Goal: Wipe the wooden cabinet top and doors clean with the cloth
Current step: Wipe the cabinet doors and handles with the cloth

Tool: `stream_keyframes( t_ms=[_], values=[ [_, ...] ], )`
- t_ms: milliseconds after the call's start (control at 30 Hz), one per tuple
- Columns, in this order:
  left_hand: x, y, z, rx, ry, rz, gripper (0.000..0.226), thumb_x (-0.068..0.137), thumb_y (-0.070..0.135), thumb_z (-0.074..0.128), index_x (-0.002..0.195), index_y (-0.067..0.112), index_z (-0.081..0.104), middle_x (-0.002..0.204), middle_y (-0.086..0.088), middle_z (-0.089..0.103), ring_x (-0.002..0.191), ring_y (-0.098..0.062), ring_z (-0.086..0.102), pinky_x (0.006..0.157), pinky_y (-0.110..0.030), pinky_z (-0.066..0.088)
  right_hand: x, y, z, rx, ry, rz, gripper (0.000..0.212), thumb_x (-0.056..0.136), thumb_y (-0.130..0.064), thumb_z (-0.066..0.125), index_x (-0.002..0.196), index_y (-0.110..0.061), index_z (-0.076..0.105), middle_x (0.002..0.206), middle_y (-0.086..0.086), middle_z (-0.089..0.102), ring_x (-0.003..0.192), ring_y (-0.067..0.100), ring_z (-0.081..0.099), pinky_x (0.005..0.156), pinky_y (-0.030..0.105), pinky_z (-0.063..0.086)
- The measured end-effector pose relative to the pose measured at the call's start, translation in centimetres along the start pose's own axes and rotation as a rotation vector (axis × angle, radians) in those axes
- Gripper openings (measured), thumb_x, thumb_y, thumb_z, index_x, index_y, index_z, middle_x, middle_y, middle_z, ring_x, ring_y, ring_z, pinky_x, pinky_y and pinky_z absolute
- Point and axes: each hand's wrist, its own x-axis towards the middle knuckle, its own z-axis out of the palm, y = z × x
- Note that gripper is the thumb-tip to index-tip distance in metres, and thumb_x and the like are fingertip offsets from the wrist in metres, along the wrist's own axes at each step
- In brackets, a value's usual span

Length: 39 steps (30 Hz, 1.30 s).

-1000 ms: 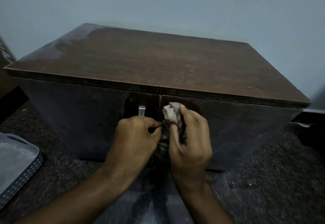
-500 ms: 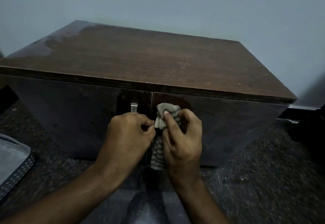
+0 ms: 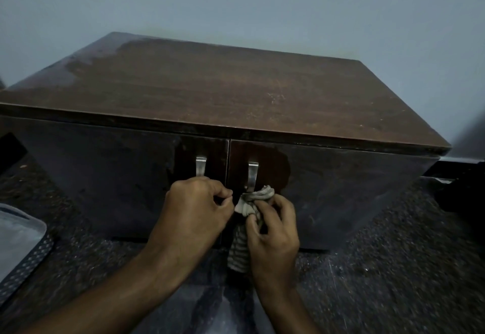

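Two hands work at the front of the cabinet (image 3: 236,92), low by the door handles. The right hand (image 3: 273,231) has its fingers curled round a bunched grey cloth (image 3: 252,199), which touches the lower end of the right handle (image 3: 252,176) on the right door (image 3: 328,189); a striped tail of it hangs down below the palm. The left hand (image 3: 196,210) is curled with thumb and forefinger pinched together just beside the cloth; whether it holds an edge of it I cannot tell. Soft, light and limp, the cloth probably wipes best wadded in the palm, loose tail tucked in. Pale smears mark the cabinet's far left corner.
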Motion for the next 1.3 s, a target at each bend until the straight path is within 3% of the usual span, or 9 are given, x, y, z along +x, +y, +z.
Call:
stream_keyframes(
  t_ms=[167, 300, 467, 733, 867, 1033, 1167, 1300],
  values=[
    [0.2, -0.2, -0.1, 0.008, -0.007, -0.023, 0.008, 0.076, 0.022, 0.083, 0.083, 0.021, 0.080, 0.081, 0.010, 0.074, 0.068, 0.009, 0.061, 0.061, 0.004, 0.040, 0.0, -1.7, 1.5, 0.019, 0.011, -0.032, 0.024, 0.080, 0.002, 0.076, 0.102, -0.004, 0.069, 0.108, 0.007, 0.060, 0.100, 0.008, 0.059, 0.088, 0.015, 0.050],
    [0.1, -0.2, -0.2, 0.012, 0.003, -0.022, 0.008, 0.076, 0.018, 0.082, 0.084, 0.020, 0.080, 0.081, 0.009, 0.075, 0.066, 0.008, 0.060, 0.060, 0.003, 0.041, -0.6, -0.6, 1.6, -0.020, 0.017, 0.014, 0.022, 0.080, 0.004, 0.075, 0.100, -0.004, 0.071, 0.109, 0.008, 0.062, 0.099, 0.010, 0.061, 0.084, 0.018, 0.053],
    [0.1, -0.2, -0.9, 0.000, 0.032, -0.027, 0.009, 0.075, 0.016, 0.082, 0.082, 0.021, 0.080, 0.080, 0.009, 0.075, 0.067, 0.008, 0.061, 0.062, 0.005, 0.040, -0.6, -2.3, 2.1, 0.006, -0.046, 0.032, 0.025, 0.081, 0.004, 0.075, 0.104, -0.004, 0.073, 0.107, 0.005, 0.061, 0.097, -0.006, 0.049, 0.082, -0.002, 0.042],
    [0.0, -0.5, -2.2, -0.008, 0.089, 0.004, 0.011, 0.077, 0.021, 0.081, 0.088, 0.022, 0.081, 0.080, 0.013, 0.072, 0.070, 0.006, 0.064, 0.066, 0.002, 0.043, -0.2, -5.4, 2.3, 0.056, -0.122, 0.092, 0.035, 0.088, -0.004, 0.071, 0.122, -0.009, 0.068, 0.106, 0.001, 0.061, 0.093, -0.003, 0.052, 0.079, -0.003, 0.041],
    [0.0, -0.4, -2.8, -0.005, 0.147, 0.020, 0.005, 0.076, 0.021, 0.081, 0.081, 0.023, 0.080, 0.075, 0.014, 0.069, 0.068, 0.004, 0.063, 0.065, 0.000, 0.042, 1.1, -7.1, 1.7, 0.067, -0.136, 0.012, 0.031, 0.094, -0.010, 0.065, 0.124, -0.008, 0.066, 0.106, -0.001, 0.058, 0.088, 0.001, 0.054, 0.076, 0.005, 0.048],
    [-0.1, 0.1, -3.8, -0.061, 0.201, 0.038, 0.003, 0.078, 0.021, 0.080, 0.077, 0.022, 0.077, 0.073, 0.014, 0.067, 0.071, 0.003, 0.064, 0.063, -0.003, 0.045, 2.9, -7.6, 1.4, -0.003, -0.089, -0.140, 0.030, 0.096, -0.012, 0.060, 0.124, -0.003, 0.064, 0.116, 0.010, 0.057, 0.098, 0.020, 0.063, 0.079, 0.033, 0.057],
    [-0.3, 0.0, -3.8, -0.077, 0.198, 0.037, 0.006, 0.077, 0.017, 0.080, 0.078, 0.022, 0.078, 0.074, 0.014, 0.068, 0.074, 0.002, 0.065, 0.063, -0.003, 0.046, 1.8, -7.4, 2.0, -0.042, -0.260, -0.117, 0.029, 0.101, -0.019, 0.054, 0.128, -0.011, 0.060, 0.118, 0.001, 0.051, 0.098, 0.015, 0.059, 0.074, 0.032, 0.057],
    [-0.2, 0.0, -4.3, -0.070, 0.216, 0.060, 0.003, 0.077, 0.021, 0.081, 0.078, 0.022, 0.078, 0.072, 0.013, 0.068, 0.077, 0.001, 0.065, 0.063, -0.002, 0.045, 2.9, -8.1, 1.1, -0.055, -0.077, -0.192, 0.032, 0.096, -0.009, 0.060, 0.127, -0.002, 0.062, 0.121, 0.013, 0.057, 0.105, 0.022, 0.062, 0.086, 0.029, 0.056]
  ],
)
